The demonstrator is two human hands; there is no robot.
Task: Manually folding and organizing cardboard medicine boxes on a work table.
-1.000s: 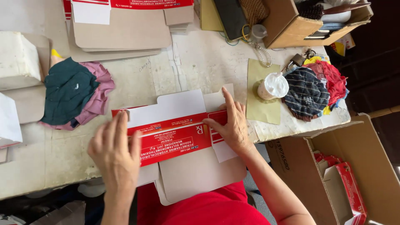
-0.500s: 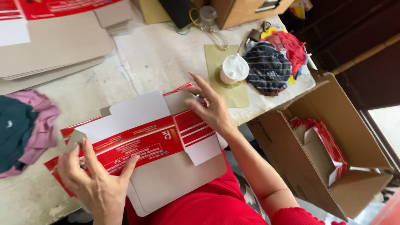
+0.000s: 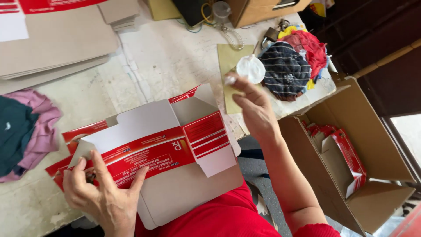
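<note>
A flat red and white carton blank (image 3: 149,145) lies partly folded on the worn table (image 3: 166,57), its grey inner side hanging over the near edge. My left hand (image 3: 103,195) pinches the blank's left end. My right hand (image 3: 254,109) is off the carton, fingers spread, raised beside a small round white pot (image 3: 251,69). A white smear shows on its fingertip. The pot stands on an olive card (image 3: 228,57).
A pile of dark striped and red rags (image 3: 291,61) lies right of the pot. An open cardboard box (image 3: 381,140) on the floor at right holds folded red cartons (image 3: 346,153). Flat blanks (image 3: 57,39) are stacked far left; pink and teal cloth (image 3: 22,131) lies at left.
My right hand has left the carton's right flap and risen to the white pot. My left hand has slid to the carton's left end and gripped it.
</note>
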